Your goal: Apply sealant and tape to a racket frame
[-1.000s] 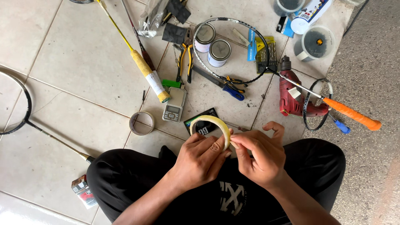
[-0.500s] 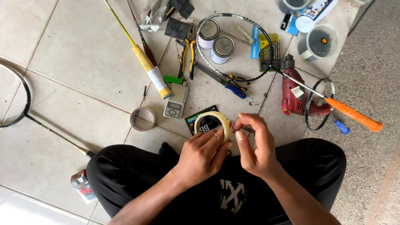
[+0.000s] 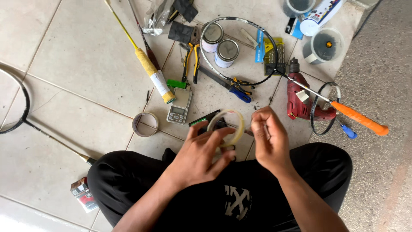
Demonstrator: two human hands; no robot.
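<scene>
- Head view: a racket (image 3: 17,107) at the left runs off the frame edge, and the black item (image 3: 205,119) behind the tape roll (image 3: 226,127) is mostly hidden.
- The left hand (image 3: 199,154) grips the pale tape roll above the person's crossed legs, thumb and fingers curled round its ring.
- The right hand (image 3: 269,139) sits just beside the roll, fingertips pinched together; what they hold is too small to make out.
- A small scale (image 3: 179,106) and a red drill (image 3: 300,96) lie on the tiled floor (image 3: 73,56) nearby.
</scene>
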